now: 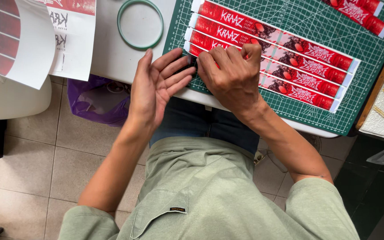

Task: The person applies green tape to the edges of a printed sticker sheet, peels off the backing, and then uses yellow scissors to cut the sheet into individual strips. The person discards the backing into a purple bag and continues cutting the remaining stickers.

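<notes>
Hands: left (158, 86) open, flat beside red strips (285, 62); right (230, 73) presses them on green mat (245, 106); ring (140, 23) nearby.

The right hand (232, 78) covered the near ends of the lower red strips (290, 66), so I could not see what its fingertips pinched. The left hand (158, 86) hid the mat's (370, 89) corner. More strips (361, 13) ran off the top edge. The printed sheets (18, 44) were cut off at the upper left.
</notes>
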